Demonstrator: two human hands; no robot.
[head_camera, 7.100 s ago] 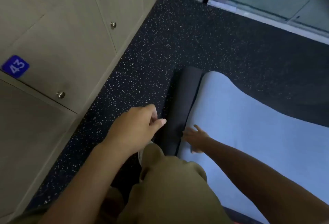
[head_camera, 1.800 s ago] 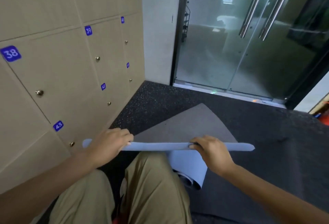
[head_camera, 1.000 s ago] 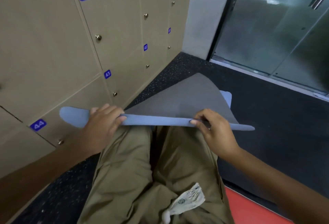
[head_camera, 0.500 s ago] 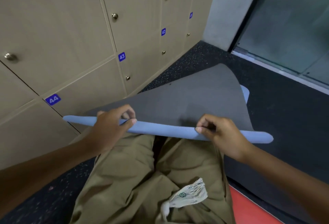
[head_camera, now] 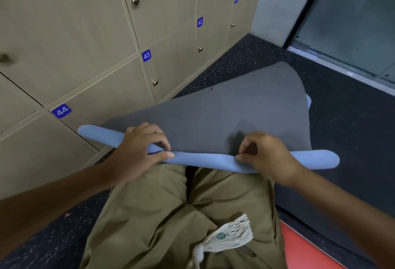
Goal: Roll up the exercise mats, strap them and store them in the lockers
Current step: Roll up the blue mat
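An exercise mat (head_camera: pixel 224 117), grey on the side facing me and light blue on the other, stretches away from my lap over the dark floor. Its near end is curled over, showing a blue band (head_camera: pixel 203 158) across my knees. My left hand (head_camera: pixel 139 151) pinches that curled edge left of centre, thumb on the blue side and fingers on the grey. My right hand (head_camera: pixel 265 155) pinches the same edge right of centre. The mat's far end lies on the floor.
Beige lockers (head_camera: pixel 102 44) numbered 41 to 44 line the left wall, all doors closed. A glass door (head_camera: pixel 352 23) stands at the back right. A red mat (head_camera: pixel 303 247) lies at the bottom right. A tasselled cloth strap (head_camera: pixel 226 236) rests on my trousers.
The mat was flat on the floor beside a dark roll; I lifted its near end. Over the last second both hands drew the edge lower over my knees and began curling it.
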